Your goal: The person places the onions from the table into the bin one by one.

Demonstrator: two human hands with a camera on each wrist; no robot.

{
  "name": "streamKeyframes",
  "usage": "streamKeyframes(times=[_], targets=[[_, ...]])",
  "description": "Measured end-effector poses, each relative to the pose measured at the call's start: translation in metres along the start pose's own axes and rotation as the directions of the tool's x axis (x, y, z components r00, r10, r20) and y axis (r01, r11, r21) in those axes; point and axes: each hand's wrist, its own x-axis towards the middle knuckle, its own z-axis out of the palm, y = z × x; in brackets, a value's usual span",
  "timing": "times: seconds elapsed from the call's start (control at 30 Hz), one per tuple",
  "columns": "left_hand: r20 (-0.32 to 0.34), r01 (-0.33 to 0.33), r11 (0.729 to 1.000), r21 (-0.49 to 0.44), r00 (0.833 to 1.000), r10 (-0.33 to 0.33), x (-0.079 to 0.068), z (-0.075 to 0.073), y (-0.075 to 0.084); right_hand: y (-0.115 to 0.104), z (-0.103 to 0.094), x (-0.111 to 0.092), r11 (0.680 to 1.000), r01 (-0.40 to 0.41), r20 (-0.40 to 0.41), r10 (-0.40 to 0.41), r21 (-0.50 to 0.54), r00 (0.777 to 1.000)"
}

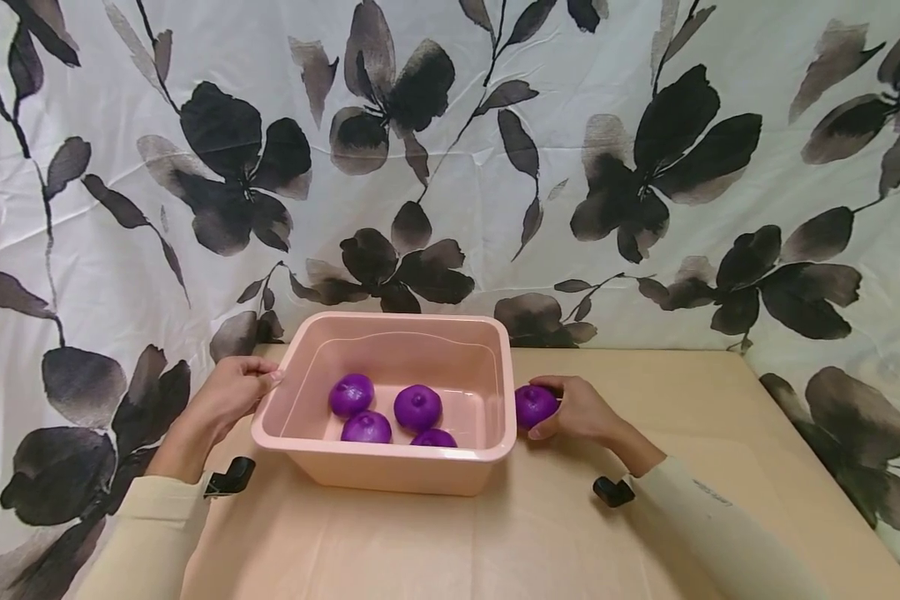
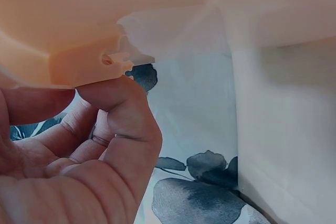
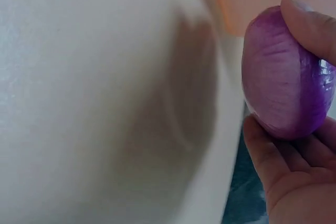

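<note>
A pink plastic tub [image 1: 390, 467] stands on the table, with several glossy purple onions [image 1: 417, 407] inside; its front rim partly hides the nearest ones. At the tub's left rim, my left hand [image 1: 228, 392] pinches the edge between thumb and fingers, as the left wrist view also shows around the rim [image 2: 79, 61]. Just outside the tub's right wall, my right hand [image 1: 581, 408] grips another purple onion [image 1: 536, 406]. In the right wrist view, the thumb lies over the top of this onion [image 3: 278, 77] and the fingers are beneath it.
A light tan surface [image 1: 682, 517] spreads under the tub and out to the right. Behind it hangs a white cloth [image 1: 525, 50] printed with dark flowers. Both forearms wear pale sleeves with a small black wrist camera [image 1: 613, 492] on each.
</note>
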Motion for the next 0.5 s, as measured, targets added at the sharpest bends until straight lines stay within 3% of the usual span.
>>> streamKeyframes(times=[0.2,0.5], targets=[[-0.003,0.006,1.0,0.02,1.0,-0.006,0.0,-0.001,0.0,-0.014,-0.014,-0.01,0.999,0.005,-0.019,-0.004,0.033,1.0],[0.001,0.009,1.0,0.001,1.0,-0.009,0.0,-0.001,0.002,-0.053,-0.041,-0.027,0.993,0.034,-0.03,-0.03,0.115,0.999]])
